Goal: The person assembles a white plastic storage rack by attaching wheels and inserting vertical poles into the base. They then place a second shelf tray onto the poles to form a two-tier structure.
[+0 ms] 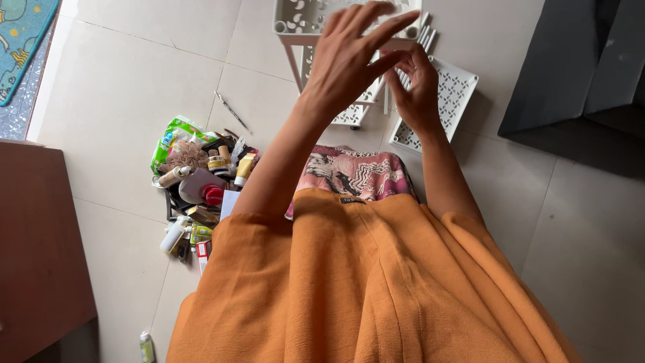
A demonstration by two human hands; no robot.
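Overhead, both hands point(383, 74) at white rack point(295, 20).

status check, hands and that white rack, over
Left hand open, fingers spread over white rack. Right hand at white poles beside loose shelf panel; grip unclear. Nothing blocking.
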